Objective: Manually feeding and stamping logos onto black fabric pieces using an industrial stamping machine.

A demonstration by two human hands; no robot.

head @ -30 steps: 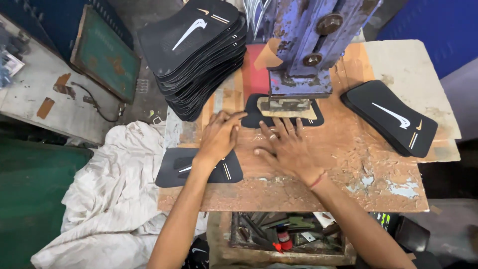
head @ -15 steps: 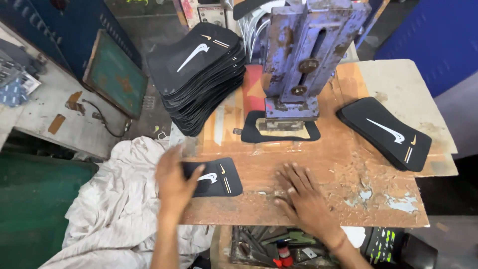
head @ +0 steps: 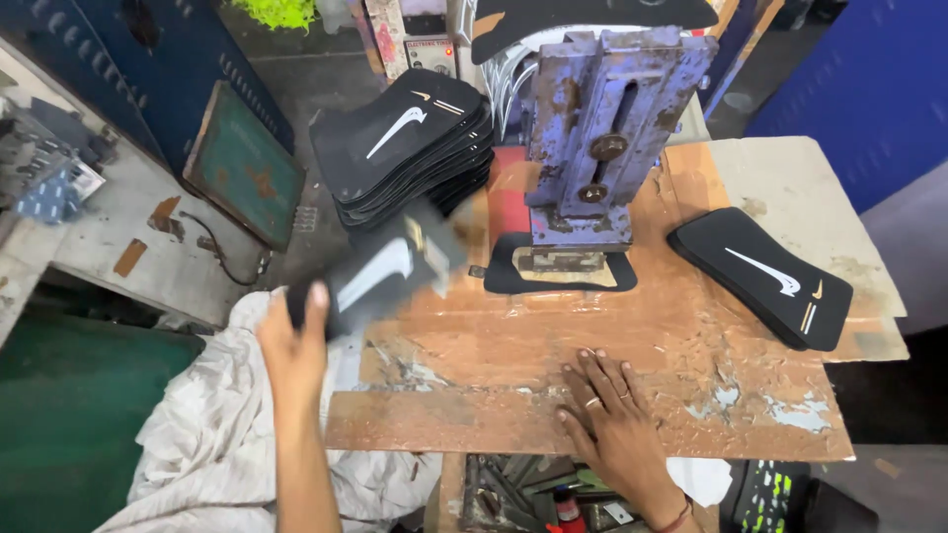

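Observation:
My left hand [head: 293, 347] grips a black flat piece with a white curved mark [head: 380, 271] and holds it lifted, blurred, over the left end of the brown worktable [head: 612, 365]. My right hand [head: 614, 415] lies flat on the table near its front edge, fingers spread, holding nothing. A tall stack of the same black pieces [head: 410, 148] stands at the back left. Another black piece [head: 558, 266] lies under the blue metal press [head: 602, 128]. A small stack of black pieces [head: 760, 276] rests at the right.
A white cloth [head: 207, 434] hangs off the table's left side. A green board [head: 242, 178] leans at the far left. A tray of tools [head: 533, 494] sits below the table's front edge. Blue panels stand at the right and left.
My left hand has picked the black piece up off the table's left front and swung it upward toward the stack. My right hand slid back from the press to the table's front.

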